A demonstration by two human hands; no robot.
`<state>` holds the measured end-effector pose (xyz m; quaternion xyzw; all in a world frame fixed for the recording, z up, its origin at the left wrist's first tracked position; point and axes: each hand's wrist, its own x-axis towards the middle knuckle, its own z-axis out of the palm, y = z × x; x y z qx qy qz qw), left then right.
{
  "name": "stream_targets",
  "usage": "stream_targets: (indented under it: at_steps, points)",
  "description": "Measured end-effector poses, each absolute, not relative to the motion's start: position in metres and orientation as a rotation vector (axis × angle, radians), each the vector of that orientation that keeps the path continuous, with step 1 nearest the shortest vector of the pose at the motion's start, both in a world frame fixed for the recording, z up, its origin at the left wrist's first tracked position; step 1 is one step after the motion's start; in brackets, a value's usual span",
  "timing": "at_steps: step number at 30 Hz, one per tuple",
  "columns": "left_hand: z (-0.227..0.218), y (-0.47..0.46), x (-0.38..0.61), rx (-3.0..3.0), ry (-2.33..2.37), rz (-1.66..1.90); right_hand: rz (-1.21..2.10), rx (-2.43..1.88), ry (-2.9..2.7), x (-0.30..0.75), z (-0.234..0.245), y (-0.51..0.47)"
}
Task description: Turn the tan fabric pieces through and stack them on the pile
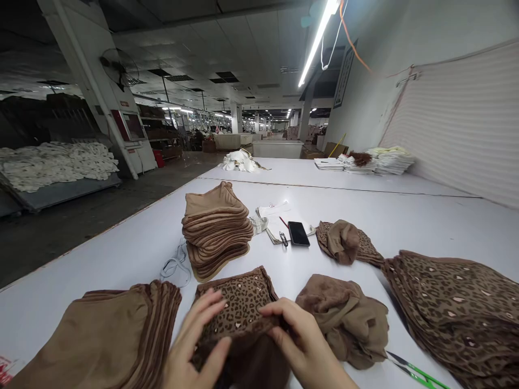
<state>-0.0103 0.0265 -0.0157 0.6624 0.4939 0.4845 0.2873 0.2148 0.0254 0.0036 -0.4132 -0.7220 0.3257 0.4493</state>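
Leopard piece lies on the table on the near side of the phone, at the table's near edge, w/ a plain brown layer showing below it.

L hand grasps its left part: fingers spread over the print, thumb tucked at the near edge. R hand clamps the right hem, fingers curled over the top; thumb hidden by cloth. Both hands are closed on the fabric, neither loose.

Handling, judged by look: thin, soft cloth, v. light and fully limp. It sags and creases where held, w/ no stiffness. Small pale studs dot the print, so the face may snag. Prob. not slippery and not fragile, but likely stretchy. Best hold is the brown bound hem, at two points set apart, so it hangs flat rather than bunching.

Around the phone:
- Near-left: flat brown stack.
- Left: tall stack.
- Just left, touching: papers.
- Near side: crumpled piece, just beside R hand.
- Right: small pile.
- Near-right: leopard stack, w/ scissors at the table edge.
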Motion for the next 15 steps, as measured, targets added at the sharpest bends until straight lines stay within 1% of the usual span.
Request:
stream_targets:
  at_steps: [1, 3, 4, 5, 9, 10, 12, 15]
  points:
    - [-0.01, 0.028, -0.004, 1.933, 1.28, 1.137, 0.771, -0.983, -1.798, 0.211, 0.003, 0.023]
    - [-0.005, 0.03, 0.011, 2.045, 1.215, 0.859, 0.718, -0.953, -1.775, 0.207, 0.002, 0.021]
    - [-0.005, 0.03, 0.02, 2.042, 1.218, 0.827, 0.726, -0.975, -1.741, 0.206, 0.002, 0.02]
    - [-0.008, 0.029, 0.027, 2.032, 1.229, 0.856, 0.773, -1.009, -1.701, 0.206, 0.001, 0.021]
    - [-0.025, 0.022, 0.044, 1.992, 1.298, 1.212, 1.132, -1.156, -1.545, 0.208, 0.002, 0.025]
    - [-0.028, 0.02, 0.044, 1.974, 1.339, 1.251, 1.162, -1.164, -1.515, 0.208, 0.002, 0.026]
    - [-0.03, 0.018, 0.044, 1.94, 1.402, 1.25, 1.118, -1.119, -1.505, 0.208, 0.004, 0.027]
    - [-0.026, 0.017, 0.044, 1.858, 1.301, 1.14, 1.048, -0.974, -1.594, 0.207, 0.006, 0.023]
